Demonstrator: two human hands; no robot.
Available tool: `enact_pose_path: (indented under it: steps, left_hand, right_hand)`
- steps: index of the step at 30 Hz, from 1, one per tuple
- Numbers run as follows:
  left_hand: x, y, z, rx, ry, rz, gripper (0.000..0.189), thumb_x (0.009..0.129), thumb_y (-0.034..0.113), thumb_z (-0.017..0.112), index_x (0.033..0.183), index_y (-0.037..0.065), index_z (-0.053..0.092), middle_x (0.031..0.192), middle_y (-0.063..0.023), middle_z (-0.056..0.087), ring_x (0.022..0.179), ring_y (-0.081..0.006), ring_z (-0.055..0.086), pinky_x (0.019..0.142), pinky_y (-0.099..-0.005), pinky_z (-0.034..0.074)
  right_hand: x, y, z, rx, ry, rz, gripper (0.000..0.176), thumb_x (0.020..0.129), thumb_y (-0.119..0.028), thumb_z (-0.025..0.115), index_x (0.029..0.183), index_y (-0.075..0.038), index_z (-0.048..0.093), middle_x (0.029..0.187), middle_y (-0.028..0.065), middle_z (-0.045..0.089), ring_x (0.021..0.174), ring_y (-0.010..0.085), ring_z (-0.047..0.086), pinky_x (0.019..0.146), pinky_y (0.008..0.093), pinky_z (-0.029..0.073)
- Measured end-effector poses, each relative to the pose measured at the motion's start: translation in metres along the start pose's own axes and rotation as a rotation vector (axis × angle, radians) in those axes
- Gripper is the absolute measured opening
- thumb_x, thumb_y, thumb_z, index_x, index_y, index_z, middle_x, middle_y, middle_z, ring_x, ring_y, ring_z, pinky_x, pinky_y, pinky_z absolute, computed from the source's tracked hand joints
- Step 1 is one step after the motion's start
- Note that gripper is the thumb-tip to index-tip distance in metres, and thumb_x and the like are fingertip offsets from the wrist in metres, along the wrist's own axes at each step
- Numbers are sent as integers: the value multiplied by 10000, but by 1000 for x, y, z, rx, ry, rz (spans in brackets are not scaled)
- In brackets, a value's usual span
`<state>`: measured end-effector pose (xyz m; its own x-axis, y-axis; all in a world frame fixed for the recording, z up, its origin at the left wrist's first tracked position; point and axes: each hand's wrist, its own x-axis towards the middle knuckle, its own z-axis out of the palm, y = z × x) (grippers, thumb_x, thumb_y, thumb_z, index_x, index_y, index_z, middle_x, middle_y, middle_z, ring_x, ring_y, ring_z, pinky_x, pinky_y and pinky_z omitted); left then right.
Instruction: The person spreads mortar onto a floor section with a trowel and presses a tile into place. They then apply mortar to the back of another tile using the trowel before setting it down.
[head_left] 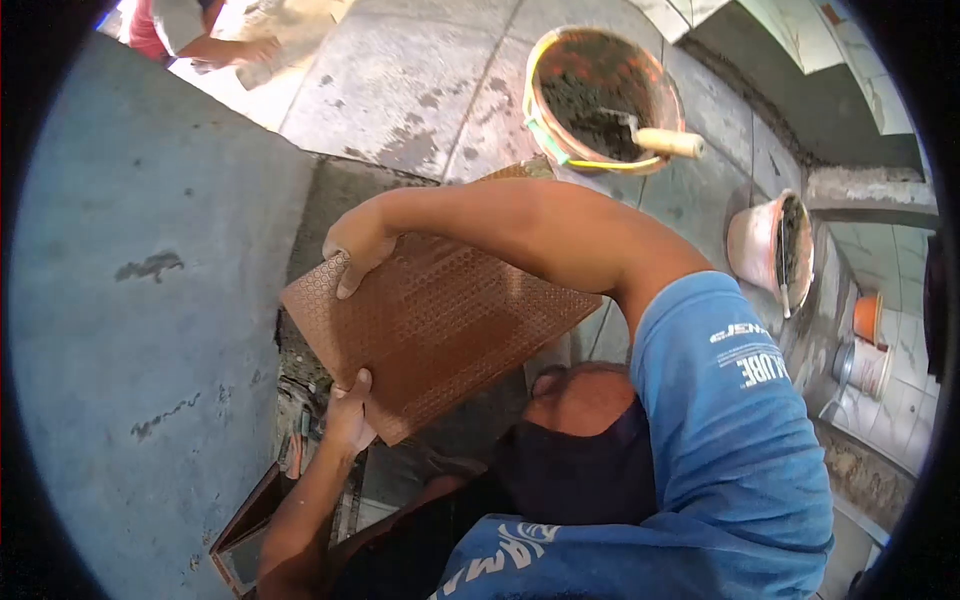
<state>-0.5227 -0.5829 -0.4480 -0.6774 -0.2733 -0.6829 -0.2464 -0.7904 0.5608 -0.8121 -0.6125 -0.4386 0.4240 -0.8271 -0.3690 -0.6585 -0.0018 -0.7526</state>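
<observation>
nearest you, your left hand (350,410) clamps the near edge of the brown tile (440,320), thumb on top and fingers curled out of sight beneath. the tile sits between your two hands, patterned back facing up, tilted, its left corner close against the grey wall (130,300). further out, your right hand (355,250) drapes over the far corner, fingers pressed down together over the edge. beyond that, an orange bucket (555,130) of dark mortar holds a trowel (670,142). far off, another person's hand (240,50) rests on the floor.
</observation>
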Motion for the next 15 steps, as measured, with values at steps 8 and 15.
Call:
enact_pose_path:
  steps: [8, 15]
  left_hand:
    - [80, -72, 13, 19, 56, -92, 522, 903, 292, 635, 1303, 13, 449, 1325, -155, 486, 1191, -288, 503, 1001, -462, 410]
    - [115, -113, 35, -20, 23, -144, 595, 890, 315, 649, 1316, -23, 408, 1275, -178, 516, 1163, -308, 524, 973, -457, 443]
  right_hand:
    - [-34, 91, 48, 146, -36, 248, 676, 809, -480, 678, 1256, 4, 526, 1213, 215, 571, 1131, 377, 538, 915, 469, 438]
    - [-61, 141, 71, 249, -74, 389, 784, 733, -508, 738, 1305, -29, 497, 1278, 174, 546, 1174, 349, 520, 951, 447, 430]
